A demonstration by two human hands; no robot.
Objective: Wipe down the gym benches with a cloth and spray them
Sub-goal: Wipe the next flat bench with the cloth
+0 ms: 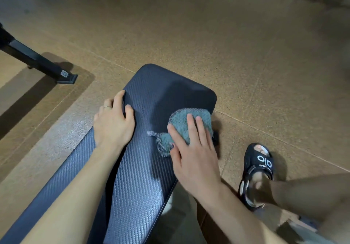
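Your right hand (193, 153), fingers straight and spread, presses the cloth (181, 130) flat near the bench (144, 177) pad's far right edge. Your left hand (113, 122) lies spread on the left edge, fingertips curling over it. Risk: the bunched, nubby teal cloth may slip off the rounded right edge under a sideways push. The pad is dark, woven-textured vinyl; the floor (246, 45) is speckled brown.

1 bench (144, 168), 1 cloth (181, 128), 2 hands: left hand (113, 124), right hand (195, 158)
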